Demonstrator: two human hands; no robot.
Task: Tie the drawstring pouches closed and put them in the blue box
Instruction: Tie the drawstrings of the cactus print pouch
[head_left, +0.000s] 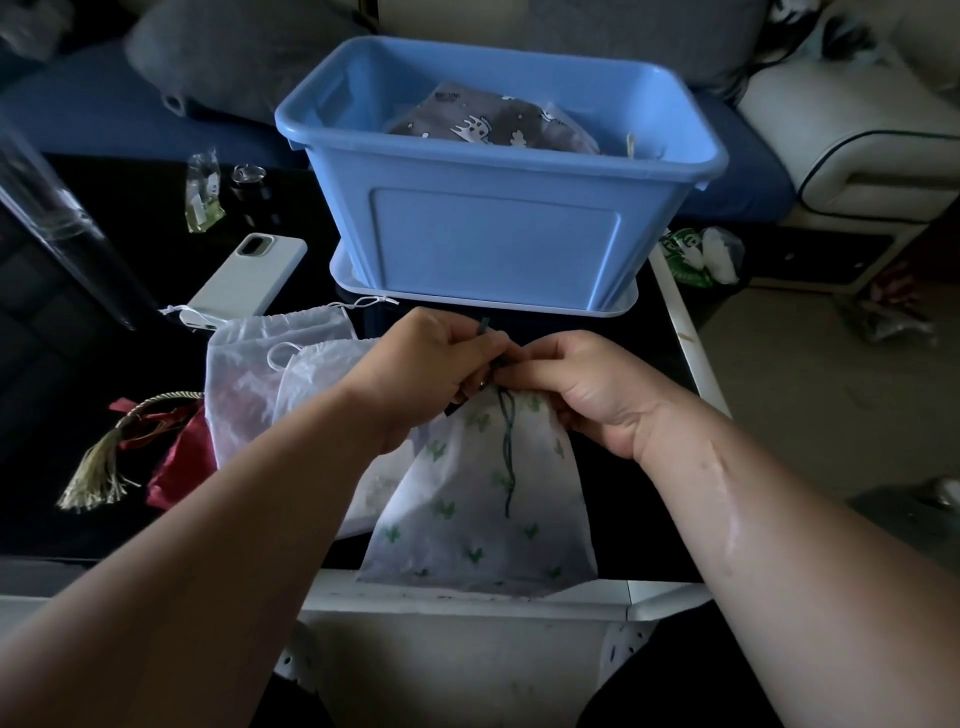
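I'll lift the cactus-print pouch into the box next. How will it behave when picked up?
Probably floppy: the cactus-print pouch is thin cloth, lying flat and creased on the table. Likely light, since it looks nearly empty. Lifted by the cord that the left hand and right hand pinch, it should hang and sway.

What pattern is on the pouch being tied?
The pouch is white with small green plant prints; head view shows it.

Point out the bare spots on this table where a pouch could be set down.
Bare black top lies right of the cactus-print pouch, between the right hand and the table's white edge. A narrow strip sits between the phone and the blue box. Left of the left hand is crowded: sheer pouches, red pouch.
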